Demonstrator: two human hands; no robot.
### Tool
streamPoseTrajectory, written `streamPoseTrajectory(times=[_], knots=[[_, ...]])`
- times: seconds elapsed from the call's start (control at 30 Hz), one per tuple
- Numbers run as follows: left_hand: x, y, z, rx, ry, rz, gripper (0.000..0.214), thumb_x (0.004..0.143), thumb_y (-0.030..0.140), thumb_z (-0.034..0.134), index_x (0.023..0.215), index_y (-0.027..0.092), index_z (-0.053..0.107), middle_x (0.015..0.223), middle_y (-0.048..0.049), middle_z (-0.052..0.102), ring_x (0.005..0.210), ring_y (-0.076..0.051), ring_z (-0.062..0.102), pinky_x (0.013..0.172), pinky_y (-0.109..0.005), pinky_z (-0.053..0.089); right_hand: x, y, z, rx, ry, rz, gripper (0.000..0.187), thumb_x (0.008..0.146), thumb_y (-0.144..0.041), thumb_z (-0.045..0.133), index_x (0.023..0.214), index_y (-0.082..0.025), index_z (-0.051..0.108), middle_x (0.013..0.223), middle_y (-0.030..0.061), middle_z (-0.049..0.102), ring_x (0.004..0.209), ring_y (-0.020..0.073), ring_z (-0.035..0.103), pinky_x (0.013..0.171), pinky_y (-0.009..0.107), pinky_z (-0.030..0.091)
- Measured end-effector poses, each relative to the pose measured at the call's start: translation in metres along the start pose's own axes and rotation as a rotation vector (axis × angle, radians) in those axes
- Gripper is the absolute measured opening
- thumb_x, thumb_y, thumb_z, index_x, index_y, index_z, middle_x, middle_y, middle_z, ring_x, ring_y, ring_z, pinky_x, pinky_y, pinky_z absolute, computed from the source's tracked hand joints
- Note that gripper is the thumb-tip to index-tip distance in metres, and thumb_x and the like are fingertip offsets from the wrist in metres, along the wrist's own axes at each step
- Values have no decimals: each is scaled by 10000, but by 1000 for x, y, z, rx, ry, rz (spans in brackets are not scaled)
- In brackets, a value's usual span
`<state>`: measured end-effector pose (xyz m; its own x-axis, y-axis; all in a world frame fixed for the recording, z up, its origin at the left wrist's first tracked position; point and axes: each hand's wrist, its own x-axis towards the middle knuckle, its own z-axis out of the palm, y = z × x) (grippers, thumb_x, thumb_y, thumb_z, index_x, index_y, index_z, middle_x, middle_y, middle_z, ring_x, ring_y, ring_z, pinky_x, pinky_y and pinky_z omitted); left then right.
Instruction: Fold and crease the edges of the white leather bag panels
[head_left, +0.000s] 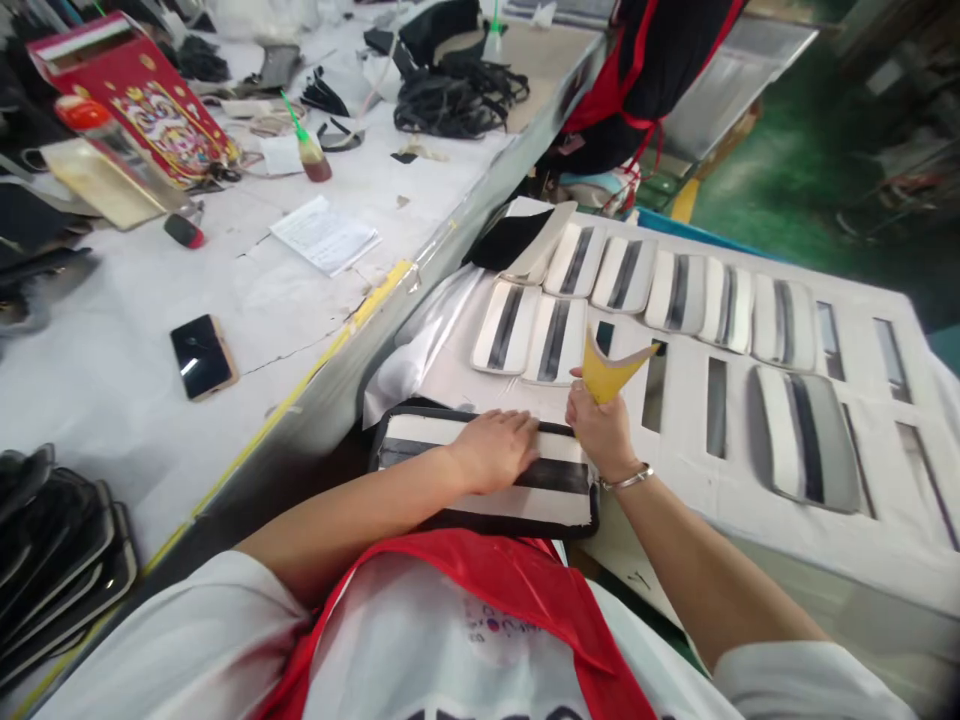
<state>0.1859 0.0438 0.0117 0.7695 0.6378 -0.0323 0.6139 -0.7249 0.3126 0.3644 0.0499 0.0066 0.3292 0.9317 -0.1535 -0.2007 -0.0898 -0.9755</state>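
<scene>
In front of my body lies a rectangular padded panel (555,503), off-white with a dark band along its middle and a black border. My left hand (495,450) lies flat across it, fingers stretched out and close together. Just beyond the panel's right end, my right hand (602,435) is closed around a yellow tool (611,374) with a V-notched, flared end pointing up. Its lower part is hidden in my fist. A bracelet circles my right wrist.
A white slotted board (690,480) on the right carries several striped panels (679,290), one set apart (806,440). On the left table are a phone (202,357), papers (325,235), a green-tipped bottle (311,155), a red box (154,105) and stacked black pieces (60,560).
</scene>
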Motion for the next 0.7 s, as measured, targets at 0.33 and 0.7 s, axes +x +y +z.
streamPoseTrajectory(times=[0.33, 0.7], knots=[[-25, -88, -37, -492, -259, -329, 386, 841, 404, 490, 1082, 191, 702, 1069, -43, 712, 971, -210, 639, 847, -259, 435, -16, 5, 86, 216, -79, 72, 241, 725, -331, 622, 874, -210, 475, 500, -118, 352, 373, 41, 314, 373, 182, 334], [5, -81, -20, -601, -279, -270, 339, 776, 382, 567, 994, 191, 742, 968, -44, 736, 850, -198, 635, 744, -246, 417, 8, -5, 69, 146, 9, 28, 226, 756, -338, 611, 867, -202, 468, 491, -126, 274, 356, 28, 231, 333, 159, 191]])
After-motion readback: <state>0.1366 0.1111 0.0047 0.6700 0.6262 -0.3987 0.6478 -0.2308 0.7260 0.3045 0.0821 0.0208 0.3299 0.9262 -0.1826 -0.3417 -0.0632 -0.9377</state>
